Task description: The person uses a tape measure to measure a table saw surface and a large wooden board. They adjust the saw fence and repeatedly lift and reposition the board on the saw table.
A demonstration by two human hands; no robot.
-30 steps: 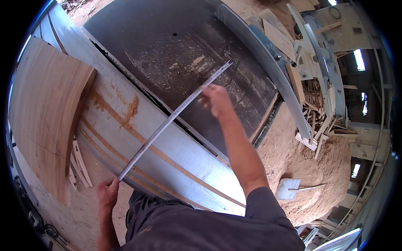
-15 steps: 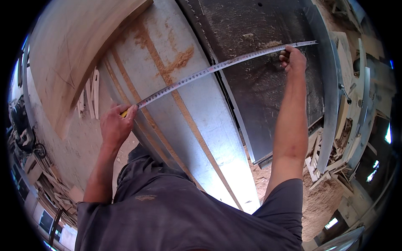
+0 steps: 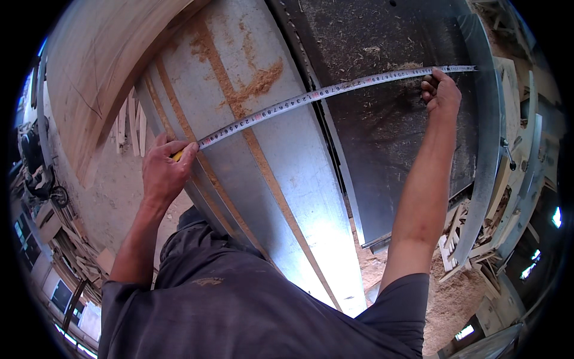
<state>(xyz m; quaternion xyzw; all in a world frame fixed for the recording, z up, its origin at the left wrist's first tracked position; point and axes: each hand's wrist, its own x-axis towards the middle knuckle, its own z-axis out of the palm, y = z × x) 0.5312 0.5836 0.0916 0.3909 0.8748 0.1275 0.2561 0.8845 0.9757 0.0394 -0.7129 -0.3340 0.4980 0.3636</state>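
Though unclear at its tip (image 3: 475, 69), one tape (image 3: 287, 106), two hands (image 3: 166, 170) (image 3: 445, 94)

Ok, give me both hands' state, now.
Left hand: closed, holding the yellow tape case.
Right hand: closed, apparently pinching the tape blade near its far end.

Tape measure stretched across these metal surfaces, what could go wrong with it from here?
The tape measure might shift if the left hand loosens around the yellow part.

Its far end could slip: it reaches up to or close by the metal fence, contact is hard to tell, and the right hand is a little short of that tip.

Loose sawdust lies near the tape and could work underneath, lifting it slightly.
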